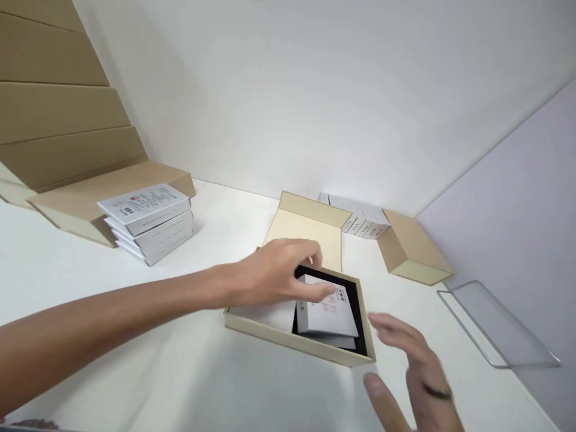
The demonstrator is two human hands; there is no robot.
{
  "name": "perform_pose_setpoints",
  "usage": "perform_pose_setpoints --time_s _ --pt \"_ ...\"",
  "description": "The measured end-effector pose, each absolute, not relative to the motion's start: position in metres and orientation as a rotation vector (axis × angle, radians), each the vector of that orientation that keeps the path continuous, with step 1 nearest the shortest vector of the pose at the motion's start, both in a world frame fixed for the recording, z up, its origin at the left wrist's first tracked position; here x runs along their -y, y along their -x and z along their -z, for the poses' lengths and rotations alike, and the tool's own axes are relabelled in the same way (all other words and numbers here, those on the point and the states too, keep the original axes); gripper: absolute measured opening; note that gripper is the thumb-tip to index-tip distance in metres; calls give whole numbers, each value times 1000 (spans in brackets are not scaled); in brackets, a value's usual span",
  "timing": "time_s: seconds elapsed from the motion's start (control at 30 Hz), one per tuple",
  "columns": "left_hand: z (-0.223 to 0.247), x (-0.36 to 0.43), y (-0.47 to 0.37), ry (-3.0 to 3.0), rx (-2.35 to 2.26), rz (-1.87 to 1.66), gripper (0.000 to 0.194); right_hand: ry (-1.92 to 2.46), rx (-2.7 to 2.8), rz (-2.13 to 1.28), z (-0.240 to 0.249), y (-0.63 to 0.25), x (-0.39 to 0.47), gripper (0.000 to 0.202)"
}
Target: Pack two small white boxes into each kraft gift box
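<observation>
A cream gift box (288,339) with a black inner lining sits on the white table, its lid flap (310,231) folded back behind it. Inside, on the right, lies a small white printed box (330,306), tilted, on top of another white one. My left hand (279,270) reaches over the gift box from the left. Its thumb stretches across the printed box, apart from the bent fingers near the back rim; whether the thumb presses on it I cannot tell. My right hand (414,366), with a dark ring, hovers beside the box's right corner, thumb and fingers apart, holding nothing.
At left, a stack of white boxes (150,222) stands by piled brown cartons (58,114). White boxes (360,216) line the back wall beside a tan box (414,246). A clear, grey-edged panel (499,327) rests at right against the side wall.
</observation>
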State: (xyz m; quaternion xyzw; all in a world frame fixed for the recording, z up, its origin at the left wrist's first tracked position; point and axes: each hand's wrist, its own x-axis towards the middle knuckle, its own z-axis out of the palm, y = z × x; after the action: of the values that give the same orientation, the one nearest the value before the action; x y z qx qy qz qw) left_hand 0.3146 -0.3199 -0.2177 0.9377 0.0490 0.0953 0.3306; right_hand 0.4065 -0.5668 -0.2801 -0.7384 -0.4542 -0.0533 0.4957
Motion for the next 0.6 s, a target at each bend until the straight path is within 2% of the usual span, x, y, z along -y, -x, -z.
perform_pose_setpoints --time_s 0.07,0.13,0.23,0.3,0.53,0.6 --pt "217 311 -298 -2469 -168 -104 39 1983 1405 -134 252 -421 553 32" --pt "217 307 -288 -2521 -165 58 53 2175 1639 -451 228 -436 535 43" --pt "221 309 -285 -2581 -127 200 63 2274 1762 -795 205 -450 512 55" --pt "223 313 -289 -2633 -122 265 57 2314 1788 -826 200 -453 503 62" --pt "210 324 -303 -2818 -186 537 54 2424 1947 -785 199 -451 502 69" --pt "210 324 -303 -2849 -167 559 56 2452 2010 -816 198 -450 499 62"
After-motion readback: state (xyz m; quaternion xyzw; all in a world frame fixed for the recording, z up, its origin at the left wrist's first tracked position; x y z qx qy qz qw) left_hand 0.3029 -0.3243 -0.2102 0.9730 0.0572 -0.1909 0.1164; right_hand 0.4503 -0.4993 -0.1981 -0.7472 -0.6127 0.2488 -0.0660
